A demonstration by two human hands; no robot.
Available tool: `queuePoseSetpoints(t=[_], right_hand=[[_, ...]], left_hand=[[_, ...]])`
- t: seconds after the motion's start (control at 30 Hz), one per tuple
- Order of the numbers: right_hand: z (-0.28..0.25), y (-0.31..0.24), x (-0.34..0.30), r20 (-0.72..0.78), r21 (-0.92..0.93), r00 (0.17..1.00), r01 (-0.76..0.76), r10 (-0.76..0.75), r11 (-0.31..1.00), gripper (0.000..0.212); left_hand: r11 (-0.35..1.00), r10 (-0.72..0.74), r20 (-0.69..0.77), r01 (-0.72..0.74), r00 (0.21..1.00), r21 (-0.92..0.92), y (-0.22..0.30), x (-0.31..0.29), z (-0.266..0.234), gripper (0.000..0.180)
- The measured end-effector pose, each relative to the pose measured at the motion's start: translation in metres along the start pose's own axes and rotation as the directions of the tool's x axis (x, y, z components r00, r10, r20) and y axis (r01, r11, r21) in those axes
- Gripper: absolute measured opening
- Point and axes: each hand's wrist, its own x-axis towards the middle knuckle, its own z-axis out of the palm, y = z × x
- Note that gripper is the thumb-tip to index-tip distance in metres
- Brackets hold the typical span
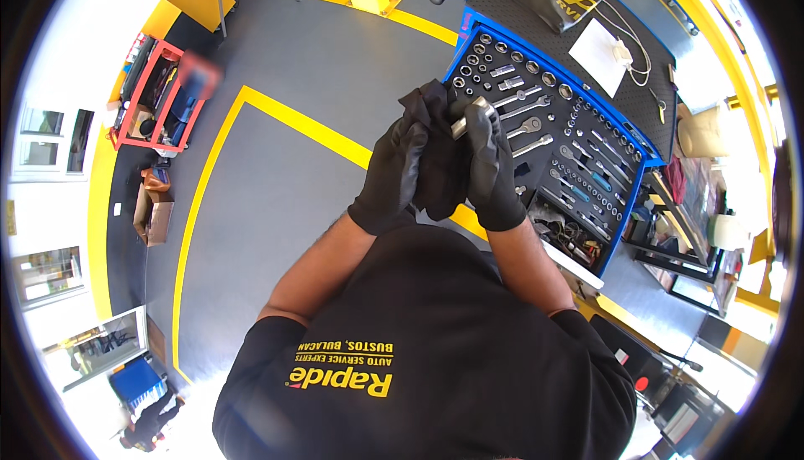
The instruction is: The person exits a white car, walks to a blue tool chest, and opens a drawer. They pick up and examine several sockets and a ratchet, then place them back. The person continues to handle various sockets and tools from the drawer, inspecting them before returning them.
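Head view: the gloved left hand (392, 173) is partly curled, holding a bunched black cloth (442, 162) between both palms. Facing it, the right hand (494, 162) has its fingers bent around a shiny metal piece (460, 127), close against the cloth. Just right of that hand, I see an open blue tool drawer (623, 224) with sockets (548, 79) in rows.

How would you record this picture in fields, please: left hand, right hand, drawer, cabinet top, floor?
Left hand: black-gloved, against a black cloth
Right hand: black-gloved, holding a shiny metal piece; exact kind unclear
Drawer: open, blue-edged; sockets and wrenches laid out inside
Cabinet top: dark, with white paper on it
Floor: grey, marked with yellow lines
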Motion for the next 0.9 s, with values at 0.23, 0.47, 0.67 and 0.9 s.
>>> queuePoseSetpoints(t=[0.23, 0.47, 0.67, 0.9], right_hand=[[-0.029, -0.011, 0.03, -0.131, 0.253, 0.951, -0.24, 0.279, 0.937, 0.046], [-0.042, 0.057, 0.008, 0.629, -0.302, 0.755, 0.017, 0.186, 0.953, 0.032], [-0.033, 0.055, 0.008, 0.545, -0.203, 0.645, -0.519, 0.536, 0.83, 0.033], [-0.033, 0.021, 0.002, 0.506, -0.311, 0.681, -0.428, 0.529, 0.848, 0.035]], left_hand=[[0.996, 0.084, -0.139, -0.089, 0.987, -0.03, -0.019, -0.002, -0.047, 0.063], [0.755, 0.281, 0.325, -0.417, 0.903, 0.506, -0.031, 0.045, -0.035, 0.026], [0.633, 0.245, 0.147, -0.273, 0.958, 0.724, -0.032, 0.046, -0.035, 0.026], [0.612, 0.371, 0.044, -0.28, 0.928, 0.739, -0.03, 0.055, -0.035, 0.032]])
